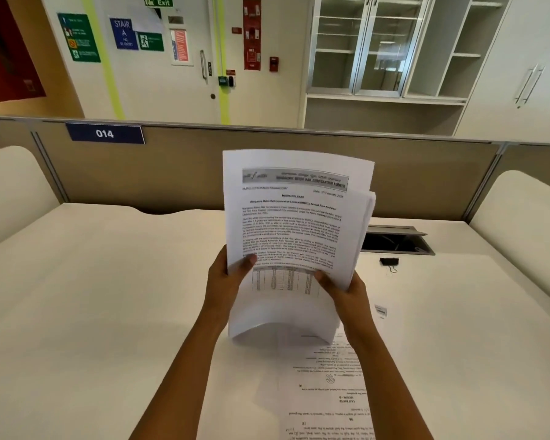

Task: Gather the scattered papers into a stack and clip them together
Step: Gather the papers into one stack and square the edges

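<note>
Papers: the stack of papers (294, 230) is up on end over the middle of the desk, printed page facing the camera, top edges uneven and the bottom edge bowed.
Left hand: the left hand (224, 282) is clamped on the stack's left edge, thumb across the front page, fingers hidden behind.
Right hand: the right hand (346, 292) grips the right edge the same way, thumb on the printed table.
Loose sheet: one printed loose sheet (331, 385) lies flat just under the stack, running toward the near edge; can't tell if the stack touches it.
Clip: a black binder clip (389, 262) sits on the desk to the right of the papers, apart from them.
Surface: white desk (108, 296), with an open cable hatch (394, 241) just behind the clip.
Partition: a tan partition (178, 173) closes the far side, carrying a blue 014 plate (105, 133).
Room: beyond it, a pale door (178, 90) with stair and exit signs, and a glass-fronted cabinet (362, 46) with bare shelves on the right.
</note>
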`<state>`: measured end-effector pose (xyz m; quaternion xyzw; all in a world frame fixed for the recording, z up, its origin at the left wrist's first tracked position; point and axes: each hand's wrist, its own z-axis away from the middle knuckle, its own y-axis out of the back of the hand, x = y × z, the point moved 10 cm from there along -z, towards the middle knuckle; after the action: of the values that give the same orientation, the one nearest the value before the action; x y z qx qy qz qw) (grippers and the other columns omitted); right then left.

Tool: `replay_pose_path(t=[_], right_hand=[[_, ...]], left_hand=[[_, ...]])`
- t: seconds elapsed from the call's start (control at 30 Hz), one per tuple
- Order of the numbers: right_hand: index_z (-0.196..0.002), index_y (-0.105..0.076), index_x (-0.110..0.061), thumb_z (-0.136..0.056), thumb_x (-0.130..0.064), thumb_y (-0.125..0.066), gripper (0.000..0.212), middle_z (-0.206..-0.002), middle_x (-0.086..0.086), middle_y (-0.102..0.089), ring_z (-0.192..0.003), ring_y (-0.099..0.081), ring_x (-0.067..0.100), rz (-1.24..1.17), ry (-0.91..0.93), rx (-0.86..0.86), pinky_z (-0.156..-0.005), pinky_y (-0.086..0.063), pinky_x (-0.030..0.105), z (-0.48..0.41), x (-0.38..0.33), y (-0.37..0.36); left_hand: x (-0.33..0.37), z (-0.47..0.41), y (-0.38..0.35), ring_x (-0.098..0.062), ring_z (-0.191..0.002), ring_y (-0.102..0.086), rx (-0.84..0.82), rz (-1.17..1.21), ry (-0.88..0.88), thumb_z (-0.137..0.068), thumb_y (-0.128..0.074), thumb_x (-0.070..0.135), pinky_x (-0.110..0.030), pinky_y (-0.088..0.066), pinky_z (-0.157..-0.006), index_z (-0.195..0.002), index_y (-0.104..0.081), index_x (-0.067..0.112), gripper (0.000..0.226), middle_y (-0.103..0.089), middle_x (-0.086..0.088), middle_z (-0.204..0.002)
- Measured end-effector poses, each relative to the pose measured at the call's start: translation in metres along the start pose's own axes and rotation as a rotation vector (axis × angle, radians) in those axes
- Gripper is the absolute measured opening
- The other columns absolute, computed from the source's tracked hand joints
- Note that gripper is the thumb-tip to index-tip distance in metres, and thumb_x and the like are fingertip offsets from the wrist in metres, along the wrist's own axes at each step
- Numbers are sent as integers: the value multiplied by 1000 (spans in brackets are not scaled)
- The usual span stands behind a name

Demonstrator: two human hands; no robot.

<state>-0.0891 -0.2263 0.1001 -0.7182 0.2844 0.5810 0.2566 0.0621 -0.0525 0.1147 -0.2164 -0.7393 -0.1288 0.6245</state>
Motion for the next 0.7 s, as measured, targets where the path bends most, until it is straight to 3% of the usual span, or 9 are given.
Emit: replay_pose_path(t=[0.1,0.2,0.37,0.43,0.5,0.53,0.57,0.63,0.7], right_hand=[[-97,-60,-37,-81,-19,-68,25,-99,-8,-68,-93,-64,15,0,-50,-23,-77,-56,32,4,15,0],[-97,-61,-35,-79,-16,-70,27,-98,-9,-69,-91,-65,12,11,-72,-44,-73,-56,27,5,18,-1],[-96,-61,-33,-78,-16,-71,27,-95,-10,-69,-85,-66,13,8,-89,-78,-70,-55,26,2,20,-2],[-96,-63,-35,-67,-39,-77,32,-92,-11,-71,-83,-68,15,18,-117,-99,-70,-56,26,5,27,-4],[-93,-66,-36,-44,-65,-78,59,-88,-13,-74,-84,-70,11,30,-124,-110,-68,-58,25,8,33,-5],[-93,-66,-35,-39,-69,-77,64,-86,-14,-74,-83,-70,9,32,-124,-103,-66,-58,24,8,34,-3],[-92,-66,-35,-44,-65,-78,59,-85,-14,-74,-82,-70,10,39,-119,-101,-64,-57,22,7,36,-2],[-93,-64,-33,-66,-40,-78,31,-85,-12,-73,-78,-70,14,33,-124,-97,-62,-57,20,6,34,-2],[-94,-65,-33,-67,-36,-78,30,-89,-10,-73,-81,-69,15,18,-134,-95,-64,-57,22,6,35,-2]], left_hand=[[-16,2,2,-12,-90,-63,-15,20,75,-82,-70,12,-36,-54,-84,-112,-57,21,34,-65,9,-98],[-24,2,-1,-23,-93,-65,-84,-17,116,-67,-73,30,-42,-54,-85,-99,-62,30,35,-69,8,-96],[-24,1,-5,-14,-87,-65,-136,-13,122,-65,-69,31,-29,-55,-75,-95,-62,37,31,-71,20,-84],[-27,3,-7,-12,-88,-64,-165,-48,136,-72,-73,24,-28,-55,-75,-96,-60,38,30,-69,17,-89],[-31,5,-7,-12,-91,-63,-180,-84,143,-81,-71,14,-30,-55,-79,-101,-60,35,31,-67,11,-97],[-32,5,-6,-13,-91,-63,-178,-91,139,-82,-68,12,-28,-55,-78,-105,-59,32,31,-67,10,-98],[-33,5,-5,-13,-89,-64,-171,-93,135,-83,-67,11,-24,-56,-75,-107,-59,29,31,-66,10,-98],[-32,5,-3,-14,-86,-63,-156,-95,129,-84,-65,10,-19,-54,-70,-109,-57,26,31,-66,10,-95],[-35,4,-4,-13,-87,-63,-166,-85,140,-83,-67,10,-22,-54,-73,-107,-58,28,31,-66,10,-96]])
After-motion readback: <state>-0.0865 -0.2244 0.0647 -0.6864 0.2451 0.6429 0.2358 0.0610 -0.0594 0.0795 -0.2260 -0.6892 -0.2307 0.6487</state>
